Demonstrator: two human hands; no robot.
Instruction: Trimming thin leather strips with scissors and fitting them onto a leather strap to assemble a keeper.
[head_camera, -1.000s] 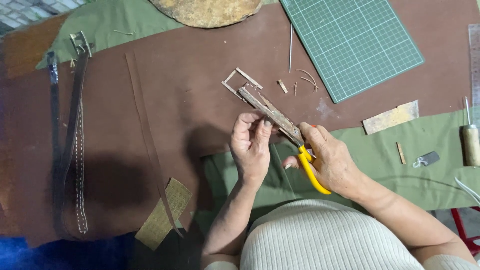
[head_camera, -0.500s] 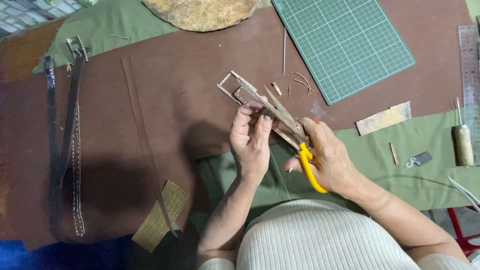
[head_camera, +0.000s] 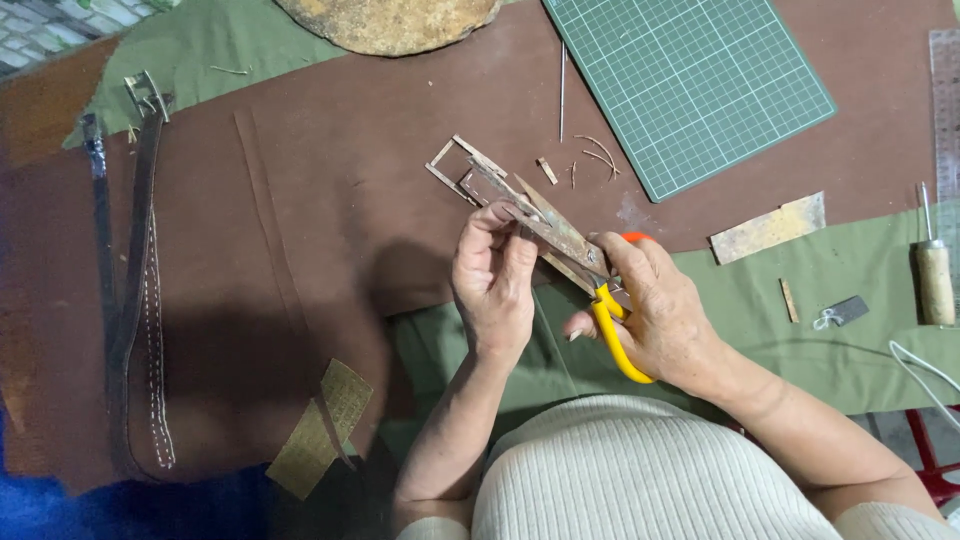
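A: In the head view, what did the left hand (head_camera: 495, 285) hold?

B: It was pinching a worn brown leather strap (head_camera: 550, 225) between thumb and fingers. The strap had a rectangular metal buckle (head_camera: 462, 170) at its far end and was held up above the surface (head_camera: 330, 230), slanting away from the person.

A: And the right hand (head_camera: 655, 310)?

B: It was clenched around yellow-handled scissors (head_camera: 615, 335). The fingers were through the handles, and the blades lay along the near part of the strap. I could not tell how wide the blades were, because the strap and the fingers covered them.

A: Where was the strap, if we take the green cutting mat (head_camera: 690, 80) as the landmark?

B: It was nearer to the person than the mat and to its left, just beside the mat's near-left corner. The buckle end pointed to the left of the mat.

A: What else lay around the mat?

B: A thin metal rod (head_camera: 563, 90) lay just beside its left edge, and small leather scraps (head_camera: 590, 160) lay near its near-left corner. On the near side of the mat, to the right, was a flat tan leather piece (head_camera: 768, 228). Further right was an awl with a wooden handle (head_camera: 935, 275). Far to the left of the mat two dark belts (head_camera: 125, 290) lay along the surface. Left of the mat's far edge was a round stone slab (head_camera: 390, 20).
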